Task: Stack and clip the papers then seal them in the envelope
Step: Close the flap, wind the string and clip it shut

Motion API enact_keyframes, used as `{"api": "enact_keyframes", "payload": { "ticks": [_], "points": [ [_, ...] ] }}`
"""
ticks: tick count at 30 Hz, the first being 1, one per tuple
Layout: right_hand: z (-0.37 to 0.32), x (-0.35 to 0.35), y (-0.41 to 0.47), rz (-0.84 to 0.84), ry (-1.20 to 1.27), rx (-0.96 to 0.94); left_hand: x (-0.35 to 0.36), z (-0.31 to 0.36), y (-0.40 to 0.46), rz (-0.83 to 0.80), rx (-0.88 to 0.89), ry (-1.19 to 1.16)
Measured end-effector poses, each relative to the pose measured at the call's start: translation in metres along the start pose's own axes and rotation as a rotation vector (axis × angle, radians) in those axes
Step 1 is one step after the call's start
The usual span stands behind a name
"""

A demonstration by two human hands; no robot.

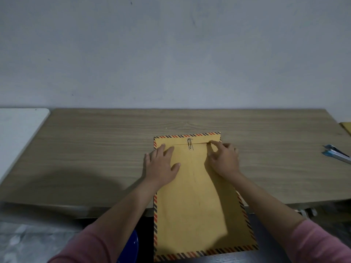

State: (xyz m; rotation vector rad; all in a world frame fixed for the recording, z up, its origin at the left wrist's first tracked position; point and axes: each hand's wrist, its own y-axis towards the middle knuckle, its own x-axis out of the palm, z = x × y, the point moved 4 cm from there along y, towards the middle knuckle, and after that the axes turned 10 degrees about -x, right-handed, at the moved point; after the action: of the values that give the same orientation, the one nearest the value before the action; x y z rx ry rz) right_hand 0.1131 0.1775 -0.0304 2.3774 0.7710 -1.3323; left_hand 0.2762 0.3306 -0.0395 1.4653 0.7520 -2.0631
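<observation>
Brown envelope [195, 196] under left hand [161, 164]

Both bare forearms reach forward from pink sleeves over the brown paper envelope with striped border [195, 205]. The left hand [161, 164] lies flat, fingers spread, near its top-left corner. The right hand [225, 158] presses curled fingertips [213, 143] at the flap edge, top-right.
</observation>
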Motion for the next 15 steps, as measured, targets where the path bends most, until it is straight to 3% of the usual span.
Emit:
{"api": "enact_keyframes", "payload": {
  "ticks": [3, 8, 15],
  "points": [
    [-0.005, -0.004, 0.004, 0.015, 0.246, 0.029, 0.002, 0.002, 0.002, -0.023, 0.007, 0.022],
    [0.001, -0.005, 0.009, -0.009, 0.082, 0.181, 0.003, 0.002, 0.002, -0.044, 0.000, 0.060],
    [0.007, -0.008, 0.017, -0.035, 0.141, 0.272, 0.006, -0.002, 0.001, -0.035, 0.017, 0.070]
  ]
}}
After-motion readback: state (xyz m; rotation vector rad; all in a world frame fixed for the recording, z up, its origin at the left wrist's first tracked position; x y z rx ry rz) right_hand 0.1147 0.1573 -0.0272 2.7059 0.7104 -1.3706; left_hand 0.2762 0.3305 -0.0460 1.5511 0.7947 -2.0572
